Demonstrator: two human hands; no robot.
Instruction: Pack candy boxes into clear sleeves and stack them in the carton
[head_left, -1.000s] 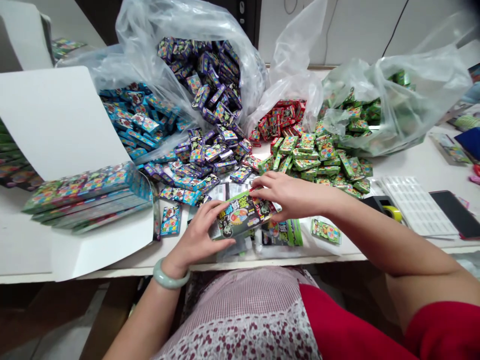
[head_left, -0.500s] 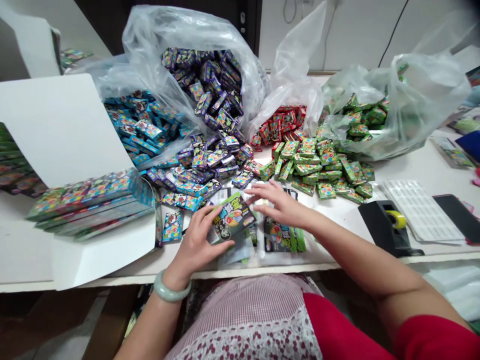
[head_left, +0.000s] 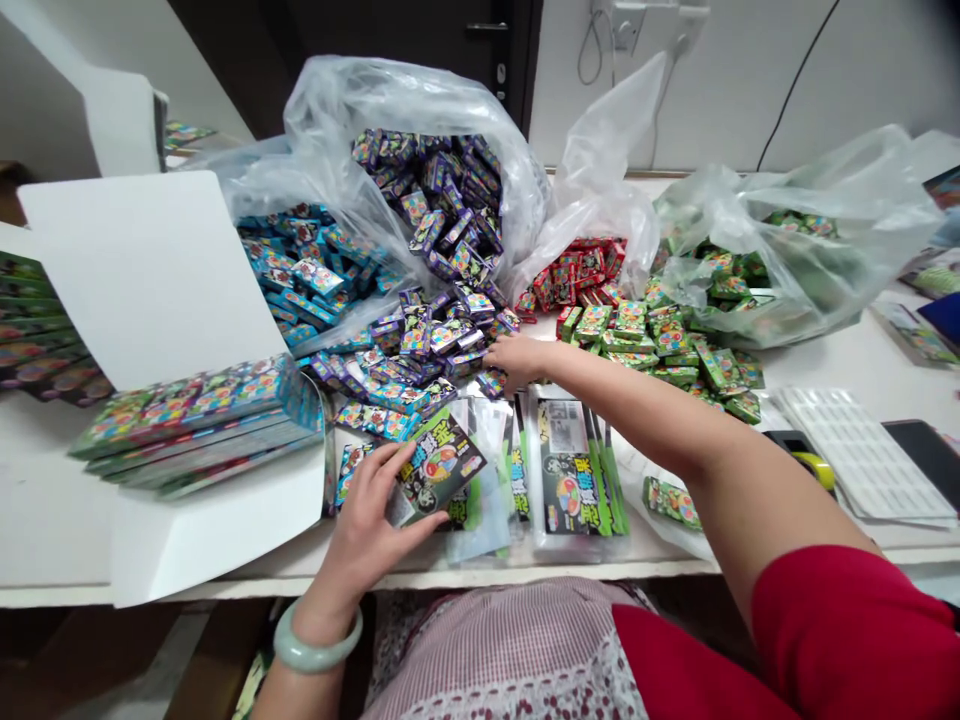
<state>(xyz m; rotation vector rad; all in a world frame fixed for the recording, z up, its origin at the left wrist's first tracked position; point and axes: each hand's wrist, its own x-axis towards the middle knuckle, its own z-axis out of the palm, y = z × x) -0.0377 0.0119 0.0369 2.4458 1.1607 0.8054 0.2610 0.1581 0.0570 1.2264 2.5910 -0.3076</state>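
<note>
My left hand (head_left: 367,520) grips a black and green printed packet (head_left: 442,465) at its left side, thumb below and fingers above. The packet is tilted over clear plastic bags (head_left: 480,535) near the table's front edge. Beside it lies a stack of similar black and green packets (head_left: 570,490) in clear plastic. My right hand (head_left: 519,362) reaches forward to the small boxes, between purple boxes (head_left: 457,335) and green boxes (head_left: 630,320). Its fingers are curled downward and pressed together, touching the pile; their tips and anything between them are hidden.
Clear bags spill blue boxes (head_left: 315,275), purple boxes and red boxes (head_left: 574,275) across the back. A white carton (head_left: 165,270) with long stacked packs (head_left: 202,420) stands at left. At right are a tape dispenser (head_left: 814,465), white label sheets (head_left: 862,455) and a dark phone (head_left: 926,450).
My right hand has moved from beside the held packet forward to the small boxes, its spread fingers now curled. My left hand keeps the packet, drawn slightly left and nearer me. The view has shifted.
</note>
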